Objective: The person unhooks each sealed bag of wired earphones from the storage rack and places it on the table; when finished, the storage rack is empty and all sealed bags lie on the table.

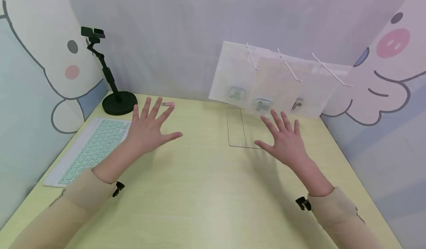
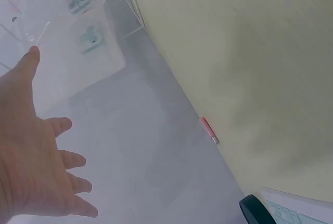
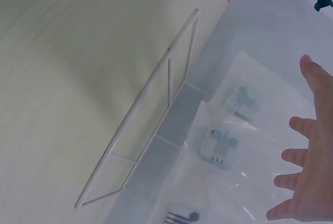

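My left hand [image 1: 146, 129] is held above the table with its fingers spread and nothing in it. Just past its fingertips lies a small pink USB stick [image 1: 169, 104] with a silver end. A white keyboard [image 1: 96, 149] with pale green keys is beside the left wrist. My right hand [image 1: 287, 142], also spread and holding nothing, is in front of a white wire rack [image 1: 229, 127]. Clear plastic bags [image 3: 260, 109] hang from the rack's hooks, each with earphones inside; one pair of earphones [image 3: 221, 145] looks pale, and another [image 3: 182, 217] dark.
A black stand [image 1: 119, 103] with a round base and a jointed arm stands at the back left. Walls printed with cartoon figures [image 1: 392, 71] enclose the table [image 1: 206, 197] at the back and both sides.
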`<state>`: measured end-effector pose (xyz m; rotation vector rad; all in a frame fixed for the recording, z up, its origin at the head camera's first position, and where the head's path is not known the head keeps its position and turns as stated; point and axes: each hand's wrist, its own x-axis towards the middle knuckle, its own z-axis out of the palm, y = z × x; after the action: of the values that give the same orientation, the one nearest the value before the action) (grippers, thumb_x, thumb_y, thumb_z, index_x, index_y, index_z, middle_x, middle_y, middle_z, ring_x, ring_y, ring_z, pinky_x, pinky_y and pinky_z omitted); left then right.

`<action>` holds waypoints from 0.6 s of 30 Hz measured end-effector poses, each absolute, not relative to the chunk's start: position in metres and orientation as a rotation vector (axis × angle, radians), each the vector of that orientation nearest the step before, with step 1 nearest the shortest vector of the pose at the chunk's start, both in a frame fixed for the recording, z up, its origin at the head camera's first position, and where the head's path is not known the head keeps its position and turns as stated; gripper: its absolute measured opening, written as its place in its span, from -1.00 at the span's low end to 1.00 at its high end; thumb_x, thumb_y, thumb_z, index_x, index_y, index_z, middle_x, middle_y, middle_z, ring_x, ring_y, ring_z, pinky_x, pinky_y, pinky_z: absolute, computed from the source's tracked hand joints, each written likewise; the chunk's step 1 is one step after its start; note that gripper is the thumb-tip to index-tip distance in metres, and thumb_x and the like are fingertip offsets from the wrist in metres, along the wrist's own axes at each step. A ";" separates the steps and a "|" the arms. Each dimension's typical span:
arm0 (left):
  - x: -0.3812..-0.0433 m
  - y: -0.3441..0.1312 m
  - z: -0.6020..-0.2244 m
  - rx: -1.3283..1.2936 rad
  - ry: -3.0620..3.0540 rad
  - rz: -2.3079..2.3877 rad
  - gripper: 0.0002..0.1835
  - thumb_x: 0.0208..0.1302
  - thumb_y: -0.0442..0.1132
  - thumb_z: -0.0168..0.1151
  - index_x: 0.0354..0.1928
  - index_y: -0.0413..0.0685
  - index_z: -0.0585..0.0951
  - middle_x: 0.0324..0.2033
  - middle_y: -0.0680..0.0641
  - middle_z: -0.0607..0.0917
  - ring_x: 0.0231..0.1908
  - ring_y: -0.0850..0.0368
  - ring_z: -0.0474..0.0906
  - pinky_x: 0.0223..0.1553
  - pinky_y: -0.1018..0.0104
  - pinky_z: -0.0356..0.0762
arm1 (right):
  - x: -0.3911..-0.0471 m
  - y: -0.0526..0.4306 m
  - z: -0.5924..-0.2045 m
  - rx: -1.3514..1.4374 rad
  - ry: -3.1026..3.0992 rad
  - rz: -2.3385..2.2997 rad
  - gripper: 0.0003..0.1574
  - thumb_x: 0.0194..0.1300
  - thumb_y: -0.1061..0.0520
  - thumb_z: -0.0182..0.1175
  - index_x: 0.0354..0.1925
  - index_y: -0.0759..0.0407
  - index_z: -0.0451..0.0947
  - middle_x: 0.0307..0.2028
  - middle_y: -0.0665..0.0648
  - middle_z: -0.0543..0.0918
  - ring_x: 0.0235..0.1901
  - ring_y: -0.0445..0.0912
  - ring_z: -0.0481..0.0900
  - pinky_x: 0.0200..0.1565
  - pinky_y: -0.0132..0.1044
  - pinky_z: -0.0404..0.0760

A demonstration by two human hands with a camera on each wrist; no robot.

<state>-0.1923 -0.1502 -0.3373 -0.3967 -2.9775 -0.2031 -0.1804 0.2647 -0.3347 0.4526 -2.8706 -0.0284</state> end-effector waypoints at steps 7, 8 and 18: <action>-0.212 -0.140 -0.323 -0.423 -2.914 -0.216 0.05 0.02 0.62 -0.18 0.49 0.27 -0.06 0.49 -0.11 -0.24 0.43 -0.11 -0.59 0.32 -0.30 -0.50 | -0.183 0.290 -0.325 0.382 -2.869 0.007 0.07 0.15 -0.48 0.07 0.47 -0.17 -0.05 0.50 0.12 -0.17 0.47 0.13 -0.33 0.29 0.38 -0.28; -0.215 -0.138 -0.321 -0.427 -2.906 -0.219 0.05 0.02 0.62 -0.19 0.49 0.27 -0.07 0.49 -0.10 -0.25 0.43 -0.10 -0.60 0.32 -0.29 -0.50 | -0.184 0.294 -0.325 0.373 -2.869 0.013 0.07 0.15 -0.47 0.08 0.47 -0.16 -0.05 0.50 0.12 -0.17 0.47 0.12 -0.35 0.29 0.38 -0.29; -0.256 -0.111 -0.312 -0.464 -2.848 -0.287 0.09 0.03 0.59 -0.11 0.50 0.24 -0.16 0.48 -0.04 -0.35 0.43 -0.05 -0.61 0.37 -0.20 -0.46 | -0.195 0.338 -0.332 0.307 -2.866 0.053 0.08 0.16 -0.41 0.13 0.47 -0.08 -0.04 0.50 0.15 -0.18 0.46 0.16 -0.30 0.27 0.40 -0.31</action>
<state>-0.2560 -0.1109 -0.3121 -0.4642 -2.8476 -0.2871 -0.1952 0.3383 -0.3321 0.3068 -2.8662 0.0531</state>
